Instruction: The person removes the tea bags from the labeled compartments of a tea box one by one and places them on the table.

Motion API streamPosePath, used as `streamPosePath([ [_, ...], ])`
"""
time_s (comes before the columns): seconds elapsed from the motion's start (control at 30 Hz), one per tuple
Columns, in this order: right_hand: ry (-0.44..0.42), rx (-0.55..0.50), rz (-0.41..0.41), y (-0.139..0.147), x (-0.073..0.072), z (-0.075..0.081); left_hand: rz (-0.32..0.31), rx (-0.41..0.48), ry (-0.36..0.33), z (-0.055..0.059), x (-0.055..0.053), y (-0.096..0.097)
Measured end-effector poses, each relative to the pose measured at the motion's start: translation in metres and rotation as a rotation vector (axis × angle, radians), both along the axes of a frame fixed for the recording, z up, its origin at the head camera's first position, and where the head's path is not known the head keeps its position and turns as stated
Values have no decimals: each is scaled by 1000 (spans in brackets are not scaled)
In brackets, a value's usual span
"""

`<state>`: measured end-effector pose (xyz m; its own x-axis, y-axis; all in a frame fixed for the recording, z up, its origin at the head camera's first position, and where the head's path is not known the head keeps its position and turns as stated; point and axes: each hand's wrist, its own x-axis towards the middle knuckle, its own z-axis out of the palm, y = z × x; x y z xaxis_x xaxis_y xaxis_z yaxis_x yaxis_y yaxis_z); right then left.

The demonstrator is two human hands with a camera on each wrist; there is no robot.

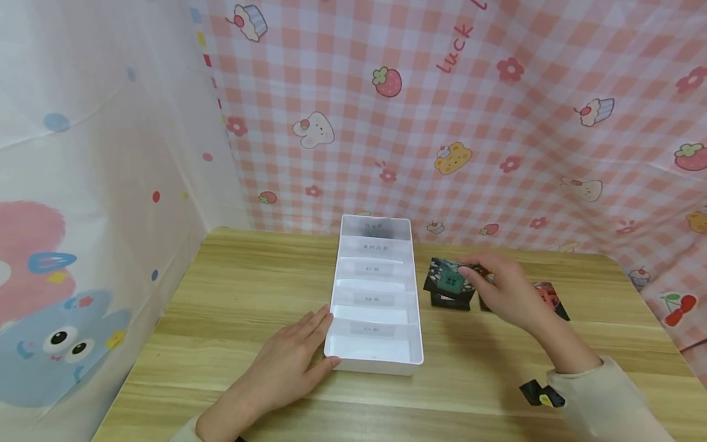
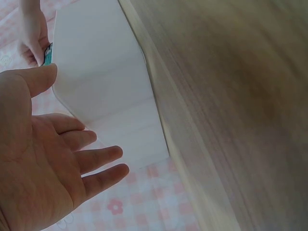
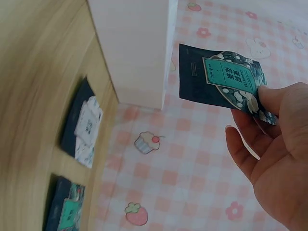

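My right hand [image 1: 513,298] pinches a dark tea sachet [image 3: 219,79] with a green label and white floral print, thumb on top. It is raised to the right of a long white divided box [image 1: 375,367]. Below the held sachet, another dark sachet [image 1: 452,303] lies on the table. My left hand [image 1: 287,356] rests at the box's near left corner, thumb at the front edge and fingers along the left side. In the left wrist view its fingers are loosely extended beside the white wall.
The box's several compartments carry printed labels; the farthest [image 1: 375,228] looks darker inside. A red-labelled sachet [image 1: 547,298] lies partly behind my right hand. Near my right sleeve is a black sachet with yellow [image 1: 544,396]. A pink checked cloth [image 1: 353,147] hangs behind the wooden table [image 1: 248,276].
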<state>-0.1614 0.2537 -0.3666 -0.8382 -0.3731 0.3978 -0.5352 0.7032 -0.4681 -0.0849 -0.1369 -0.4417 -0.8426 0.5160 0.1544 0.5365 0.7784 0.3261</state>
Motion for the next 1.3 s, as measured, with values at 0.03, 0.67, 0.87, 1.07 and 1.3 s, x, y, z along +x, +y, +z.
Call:
streamPosePath([
  [0.03,-4,0,-1,2,2,-1,0,1,-2,0,0,0],
  [0.67,-161,10,-36,29,24,-27,5,9,-15,-1,1,0],
  [0.87,-184,6,-48,33,26,-34,5,5,-17,0,0,0],
  [1.07,-242,-30,-44,34,28,-42,6,5,-19,0,0,0],
  [1.3,-301,-36,-28,35,28,-53,-3,-3,-10,-1,-1,0],
])
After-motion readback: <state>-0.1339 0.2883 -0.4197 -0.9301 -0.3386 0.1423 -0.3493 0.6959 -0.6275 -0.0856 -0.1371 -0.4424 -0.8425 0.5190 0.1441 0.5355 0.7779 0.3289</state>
